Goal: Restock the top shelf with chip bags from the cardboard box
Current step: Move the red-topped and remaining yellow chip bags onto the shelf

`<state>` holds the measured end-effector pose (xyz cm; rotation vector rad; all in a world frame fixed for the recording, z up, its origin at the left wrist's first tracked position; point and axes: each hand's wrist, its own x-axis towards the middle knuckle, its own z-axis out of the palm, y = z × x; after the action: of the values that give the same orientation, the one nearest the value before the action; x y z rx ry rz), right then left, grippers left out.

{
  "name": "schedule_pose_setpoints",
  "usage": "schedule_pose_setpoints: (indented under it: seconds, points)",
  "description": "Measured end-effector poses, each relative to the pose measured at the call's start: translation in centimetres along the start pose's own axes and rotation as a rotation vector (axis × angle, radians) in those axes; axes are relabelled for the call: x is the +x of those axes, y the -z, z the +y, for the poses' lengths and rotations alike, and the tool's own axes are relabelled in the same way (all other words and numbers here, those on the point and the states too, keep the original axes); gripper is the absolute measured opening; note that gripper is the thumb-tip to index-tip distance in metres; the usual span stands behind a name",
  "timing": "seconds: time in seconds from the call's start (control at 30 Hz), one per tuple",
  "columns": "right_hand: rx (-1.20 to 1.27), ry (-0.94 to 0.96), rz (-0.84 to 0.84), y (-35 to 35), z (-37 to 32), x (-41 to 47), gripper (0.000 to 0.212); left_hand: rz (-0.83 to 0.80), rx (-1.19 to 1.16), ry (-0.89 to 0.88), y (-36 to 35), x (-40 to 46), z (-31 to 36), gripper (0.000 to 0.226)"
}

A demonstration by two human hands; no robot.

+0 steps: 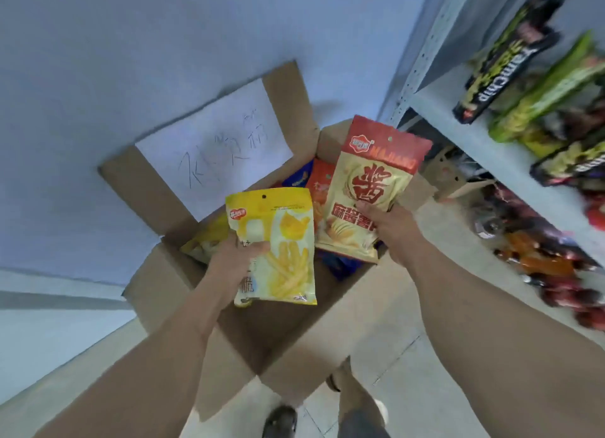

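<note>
Currently a yellow chip bag is pinched at its side by the left hand, and a red-and-cream chip bag is gripped near mid-height by the right hand. Both are held above the open cardboard box; more bags lie below the hands. The shelf stands right of the right hand. Slippery film could be dropped from such shallow pinches.

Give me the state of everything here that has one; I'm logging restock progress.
Cardboard box: flaps open, bags inside.
Yellow bag: lifted above box, held by left hand.
Red-topped bag: lifted, held by right hand.
Shelf: already holds dark and green bags.
</note>
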<state>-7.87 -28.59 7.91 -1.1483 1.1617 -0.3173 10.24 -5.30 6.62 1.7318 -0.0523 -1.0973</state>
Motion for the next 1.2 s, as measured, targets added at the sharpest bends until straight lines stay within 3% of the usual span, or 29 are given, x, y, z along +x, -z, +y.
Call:
schedule_pose_setpoints:
  seconds: [0.17, 0.27, 0.4, 0.53, 0.7, 0.8, 0.97, 1.2]
  points:
    - [0.065, 0.125, 0.212, 7.2, -5.6, -10.8, 0.031, -0.309, 0.047, -0.180, -5.4, -9.5, 5.9, 0.027]
    - [0.099, 0.182, 0.308, 12.1, -8.2, -16.3, 0.034, -0.496, 0.098, -0.257, -9.5, -13.9, 8.8, 0.033]
    - [0.150, 0.248, 0.452, 19.9, -11.6, -22.4, 0.022, -0.645, 0.194, -0.347, -15.9, -17.7, 12.0, 0.047]
    - [0.178, 0.304, 0.548, 28.3, -14.0, -25.0, 0.025, -0.720, 0.242, -0.395, -23.5, -19.6, 14.4, 0.071]
    - [0.180, 0.359, 0.615, 40.3, -16.6, -24.7, 0.029, -0.767, 0.253, -0.450, -36.2, -21.3, 16.7, 0.043]
    - [0.170, 0.359, 0.642, 47.8, -18.3, -23.2, 0.026, -0.788, 0.229, -0.475, -44.4, -22.1, 17.8, 0.056]
    - [0.153, 0.354, 0.666, 59.1, -21.6, -20.1, 0.027, -0.789, 0.179, -0.476, -56.9, -22.2, 20.9, 0.057]
    - [0.181, 0.404, 0.657, 70.6, -28.2, -13.7, 0.021, -0.816, 0.173, -0.519, -70.4, -19.7, 27.4, 0.040]
